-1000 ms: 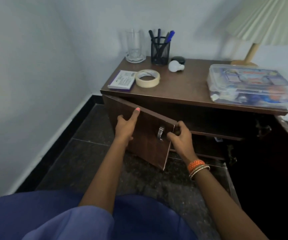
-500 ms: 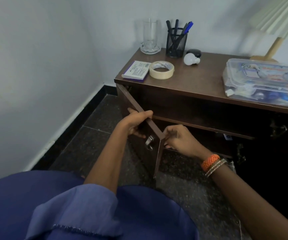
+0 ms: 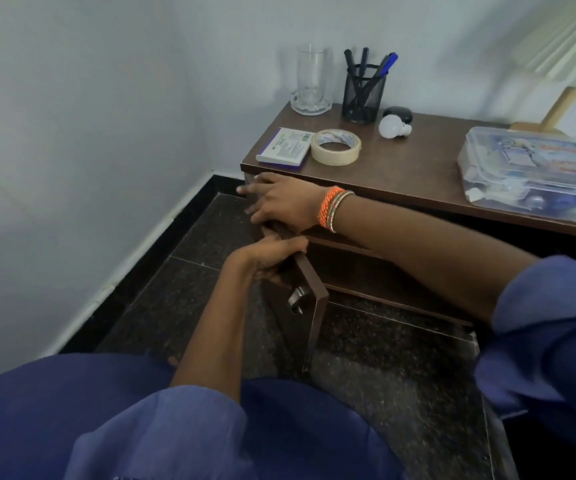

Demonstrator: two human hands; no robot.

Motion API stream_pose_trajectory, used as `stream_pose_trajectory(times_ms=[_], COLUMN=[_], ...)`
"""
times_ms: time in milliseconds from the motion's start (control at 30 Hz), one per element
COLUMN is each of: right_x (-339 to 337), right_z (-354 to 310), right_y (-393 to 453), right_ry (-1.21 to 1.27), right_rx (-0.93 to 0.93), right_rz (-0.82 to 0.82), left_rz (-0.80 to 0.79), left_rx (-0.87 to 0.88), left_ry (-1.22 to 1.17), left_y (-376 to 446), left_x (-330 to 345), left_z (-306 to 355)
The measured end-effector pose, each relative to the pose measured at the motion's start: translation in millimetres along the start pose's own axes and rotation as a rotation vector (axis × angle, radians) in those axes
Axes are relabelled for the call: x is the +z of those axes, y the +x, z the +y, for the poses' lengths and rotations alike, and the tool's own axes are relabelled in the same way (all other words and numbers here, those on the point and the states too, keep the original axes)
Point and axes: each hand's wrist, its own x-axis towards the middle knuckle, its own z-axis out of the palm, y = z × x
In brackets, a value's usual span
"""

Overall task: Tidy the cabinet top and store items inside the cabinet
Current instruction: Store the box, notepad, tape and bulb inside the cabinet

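Cabinet door (image 3: 309,308) swung wide open, free edge pointed toward camera, long axis running from hinge side under the cabinet top (image 3: 400,168) out to the metal handle (image 3: 297,301). Top edge gripped by left hand (image 3: 269,259), fingers curled over it. Right hand (image 3: 279,202) nearer hinge end, fingers spread flat, held approx. against the cabinet's left corner; contact w/ door not clear. Tape roll (image 3: 335,147) and notepad (image 3: 284,151) lie just above on top, not yet stored.

A dark wood-look cabinet top (image 3: 400,171) with a dull sheen is seen — clear glass tumbler (image 3: 310,79), black wire-mesh pen holder (image 3: 362,97), shiny metal door handle (image 3: 297,299).
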Motion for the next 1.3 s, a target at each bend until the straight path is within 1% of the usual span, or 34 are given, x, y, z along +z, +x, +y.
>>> stream_pose_trajectory(times_ms=[67,100,167,267,367,433,567,633,733,833,1000,1067,1133,1200,1233,1300], right_x=[-9.8,-12.4,-15.4,-21.8,-32.6,-37.1,-41.5,-39.9,-31.9,-22.4,-8.5,-4.1,-3.1,-4.2,-4.5,-4.3], right_z=[3.6,4.6,5.4,0.5,-7.9,-11.3,-14.8,-15.3,-15.4,-17.0,-27.6,-32.8,-35.0,-33.4,-31.7,-27.8], right_y=[8.6,10.9,15.7,28.6,49.5,65.6,93.3,101.6,104.0,99.2,89.8,79.2,59.8,32.7,16.8,-16.9], right_ry=[-0.018,0.004,0.043,0.023,0.006,0.046,0.149,0.165,0.197,0.271,0.458,0.593,0.699,0.729,0.731,0.737], right_rx=[-0.094,-0.109,-0.101,-0.101,-0.063,-0.013,0.066,0.109,0.16,0.189,0.274,0.317,0.409,0.537,0.599,0.727], right_rz=[-0.026,-0.049,-0.065,-0.027,-0.013,-0.015,0.022,0.041,0.102,0.151,0.213,0.292,0.412,0.531,0.595,0.717], left_rz=[-0.011,-0.025,-0.052,-0.081,-0.092,-0.03,0.278,0.384,0.427,0.447,0.483,0.535,0.71,0.888,0.915,0.857], left_rx=[-0.006,-0.023,-0.054,-0.094,-0.086,-0.044,0.156,0.231,0.281,0.294,0.232,0.234,0.301,0.412,0.489,0.63], left_ry=[0.027,0.049,0.088,0.15,0.155,0.097,0.059,0.032,0.034,0.096,0.185,0.257,0.327,0.406,0.406,0.359], left_y=[0.3,-0.8,-5.2,-16.8,-30.8,-39.0,-54.5,-58.8,-61.4,-63.8,-59.3,-53.6,-49.3,-45.8,-43.1,-35.1], left_x=[-3.0,-5.3,-12.7,-34.1,-67.7,-93.1,-131.1,-141.3,-145.4,-141.6,-137.6,-129.1,-113.9,-92.2,-79.5,-51.6], left_z=[0.0,0.7,1.9,0.7,-6.4,-14.9,-28.1,-31.1,-30.8,-26.9,-20.2,-13.8,-1.2,17.0,27.3,47.2])
